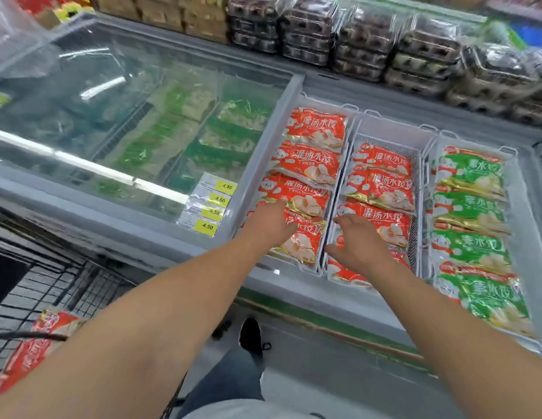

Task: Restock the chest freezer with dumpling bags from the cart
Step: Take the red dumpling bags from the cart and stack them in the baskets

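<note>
Both grips are lying slack and holding nothing: the left hand (271,222) is pressing the near red dumpling bag (300,237), the right hand (359,241) hovering beside it; spare bags (37,343) are waiting in the cart (52,282), near left.

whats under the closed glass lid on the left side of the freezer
Under the glass lid, green-printed packs lie in rows. Glare and frost blur them, so their contents cannot be read. Yellow price tags cover the near right corner.
</note>
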The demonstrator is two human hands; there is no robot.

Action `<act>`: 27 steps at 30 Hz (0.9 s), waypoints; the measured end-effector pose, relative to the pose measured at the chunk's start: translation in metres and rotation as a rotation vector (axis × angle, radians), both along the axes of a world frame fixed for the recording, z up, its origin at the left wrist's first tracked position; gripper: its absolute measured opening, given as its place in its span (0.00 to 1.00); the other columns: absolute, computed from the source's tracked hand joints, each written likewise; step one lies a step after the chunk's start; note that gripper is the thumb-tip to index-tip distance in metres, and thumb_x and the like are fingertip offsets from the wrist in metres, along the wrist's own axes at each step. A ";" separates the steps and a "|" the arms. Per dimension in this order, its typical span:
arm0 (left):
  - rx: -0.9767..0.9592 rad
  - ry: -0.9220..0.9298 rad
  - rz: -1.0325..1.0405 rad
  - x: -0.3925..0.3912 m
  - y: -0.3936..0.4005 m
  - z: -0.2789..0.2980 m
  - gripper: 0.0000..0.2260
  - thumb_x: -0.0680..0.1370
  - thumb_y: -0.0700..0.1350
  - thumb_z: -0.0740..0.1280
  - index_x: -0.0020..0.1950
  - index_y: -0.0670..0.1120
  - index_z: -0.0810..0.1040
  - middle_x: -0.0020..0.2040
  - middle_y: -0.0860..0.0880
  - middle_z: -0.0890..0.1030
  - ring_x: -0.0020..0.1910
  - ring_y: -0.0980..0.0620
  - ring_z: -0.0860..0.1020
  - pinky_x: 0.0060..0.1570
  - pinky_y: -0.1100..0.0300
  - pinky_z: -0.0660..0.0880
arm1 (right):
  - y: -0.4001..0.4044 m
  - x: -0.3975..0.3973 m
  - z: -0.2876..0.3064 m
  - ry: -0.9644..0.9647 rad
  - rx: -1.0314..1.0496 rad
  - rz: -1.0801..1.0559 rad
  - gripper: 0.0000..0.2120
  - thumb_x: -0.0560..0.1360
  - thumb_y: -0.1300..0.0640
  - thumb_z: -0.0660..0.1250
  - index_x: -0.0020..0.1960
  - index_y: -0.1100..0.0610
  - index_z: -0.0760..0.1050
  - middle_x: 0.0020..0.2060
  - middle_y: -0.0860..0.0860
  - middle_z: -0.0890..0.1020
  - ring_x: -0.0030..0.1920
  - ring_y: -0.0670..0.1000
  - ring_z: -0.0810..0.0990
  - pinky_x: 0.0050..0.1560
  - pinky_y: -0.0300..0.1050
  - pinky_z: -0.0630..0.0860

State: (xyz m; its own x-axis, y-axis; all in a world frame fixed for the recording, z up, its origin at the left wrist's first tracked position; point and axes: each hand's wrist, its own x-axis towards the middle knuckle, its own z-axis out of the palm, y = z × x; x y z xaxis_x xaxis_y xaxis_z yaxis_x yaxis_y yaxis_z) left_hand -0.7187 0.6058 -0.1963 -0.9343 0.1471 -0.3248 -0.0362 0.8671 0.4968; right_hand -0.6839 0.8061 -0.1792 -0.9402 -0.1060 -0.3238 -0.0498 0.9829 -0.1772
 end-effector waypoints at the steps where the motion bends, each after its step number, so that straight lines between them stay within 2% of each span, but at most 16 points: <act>1: -0.003 0.034 0.003 0.013 0.001 0.007 0.23 0.77 0.54 0.67 0.69 0.45 0.72 0.61 0.43 0.80 0.59 0.42 0.78 0.56 0.50 0.76 | 0.001 0.013 0.006 0.018 -0.008 0.005 0.35 0.76 0.44 0.68 0.77 0.57 0.62 0.74 0.56 0.68 0.74 0.58 0.64 0.73 0.49 0.62; 5: -0.003 0.110 0.056 0.060 0.004 0.031 0.20 0.78 0.51 0.68 0.68 0.45 0.74 0.60 0.45 0.81 0.59 0.43 0.79 0.52 0.55 0.74 | 0.002 0.055 0.025 0.056 -0.044 0.013 0.35 0.76 0.45 0.67 0.78 0.57 0.62 0.75 0.56 0.67 0.74 0.59 0.64 0.72 0.51 0.64; 9: 0.025 0.184 0.141 0.119 0.000 0.060 0.23 0.78 0.55 0.68 0.70 0.48 0.73 0.61 0.46 0.81 0.61 0.43 0.78 0.59 0.50 0.76 | 0.000 0.099 0.047 0.110 -0.056 0.043 0.35 0.75 0.45 0.68 0.77 0.58 0.63 0.74 0.56 0.67 0.73 0.59 0.65 0.72 0.52 0.66; 12: 0.043 0.206 0.196 0.154 -0.011 0.079 0.24 0.77 0.54 0.69 0.71 0.47 0.72 0.60 0.46 0.81 0.61 0.43 0.78 0.58 0.51 0.76 | -0.009 0.123 0.061 0.176 -0.052 0.081 0.35 0.75 0.42 0.68 0.76 0.58 0.64 0.72 0.57 0.70 0.71 0.59 0.68 0.70 0.52 0.68; 15: 0.003 0.260 0.215 0.190 -0.031 0.098 0.28 0.78 0.56 0.68 0.75 0.46 0.68 0.69 0.46 0.76 0.66 0.44 0.74 0.61 0.52 0.72 | -0.030 0.151 0.077 0.208 -0.098 0.104 0.35 0.76 0.43 0.66 0.77 0.58 0.63 0.73 0.57 0.69 0.72 0.59 0.67 0.71 0.52 0.67; 19: -0.053 0.266 0.271 0.233 -0.074 0.111 0.31 0.78 0.57 0.66 0.78 0.47 0.64 0.74 0.46 0.71 0.70 0.44 0.71 0.67 0.50 0.71 | -0.069 0.184 0.089 0.197 -0.115 0.155 0.35 0.74 0.44 0.67 0.76 0.57 0.63 0.73 0.58 0.68 0.73 0.61 0.66 0.72 0.54 0.67; 21: -0.059 0.261 0.325 0.257 -0.099 0.115 0.30 0.78 0.55 0.67 0.78 0.48 0.63 0.73 0.46 0.72 0.66 0.44 0.75 0.65 0.51 0.72 | -0.092 0.199 0.094 0.190 -0.111 0.194 0.34 0.75 0.45 0.67 0.76 0.58 0.63 0.72 0.57 0.69 0.72 0.59 0.66 0.71 0.53 0.66; 24: -0.040 0.249 0.404 0.298 -0.148 0.118 0.30 0.79 0.53 0.67 0.79 0.49 0.63 0.73 0.46 0.72 0.54 0.48 0.80 0.55 0.55 0.75 | -0.140 0.224 0.096 0.178 -0.138 0.244 0.33 0.76 0.45 0.67 0.76 0.57 0.63 0.72 0.55 0.68 0.72 0.58 0.66 0.69 0.52 0.67; 27: -0.079 0.230 0.436 0.330 -0.195 0.115 0.30 0.79 0.55 0.66 0.79 0.49 0.62 0.70 0.46 0.75 0.56 0.47 0.79 0.56 0.55 0.74 | -0.190 0.246 0.094 0.151 -0.154 0.284 0.32 0.76 0.44 0.67 0.75 0.56 0.65 0.71 0.55 0.69 0.71 0.58 0.67 0.68 0.54 0.69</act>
State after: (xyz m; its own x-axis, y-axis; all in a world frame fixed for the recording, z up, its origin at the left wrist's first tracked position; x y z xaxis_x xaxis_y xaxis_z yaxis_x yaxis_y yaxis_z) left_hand -0.3885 0.4106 -0.0816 -0.9521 -0.2897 -0.0975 -0.3008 0.8308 0.4683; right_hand -0.4378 0.6158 -0.0852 -0.9023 -0.4065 -0.1437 -0.3539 0.8886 -0.2917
